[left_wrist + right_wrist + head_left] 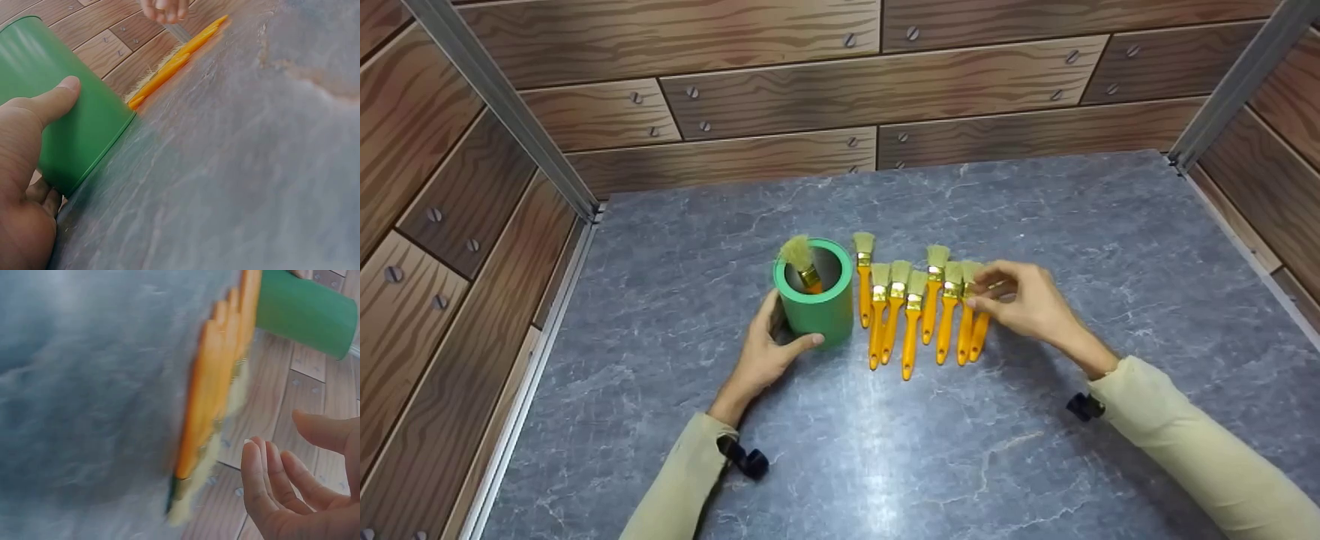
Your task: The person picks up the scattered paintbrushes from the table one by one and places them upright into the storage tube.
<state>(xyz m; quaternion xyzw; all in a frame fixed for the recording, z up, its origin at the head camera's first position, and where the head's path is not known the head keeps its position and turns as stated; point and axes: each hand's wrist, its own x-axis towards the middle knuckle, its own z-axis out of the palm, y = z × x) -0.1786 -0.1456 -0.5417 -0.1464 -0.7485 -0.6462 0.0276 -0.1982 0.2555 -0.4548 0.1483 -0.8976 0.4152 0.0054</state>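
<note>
While the left hand (pixel 763 355) grips the green can (pixel 820 318), the right hand (pixel 1027 300), its fingers parted and empty, should best pinch only one orange-handled paintbrush (pixel 979 336) by its handle.

An upright green can (pixel 819 319) holds 1 brush (pixel 804 268), bristles up, beside 8 orange-handled brushes (pixel 911 330) lying flat.

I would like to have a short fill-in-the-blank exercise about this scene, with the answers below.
1. The left hand holds a container coloured ____.
2. One brush sticks out of the container with its bristles pointing ____.
3. The right hand is near a row of brushes whose handles are coloured ____.

Missing words: green; upward; orange.
</note>
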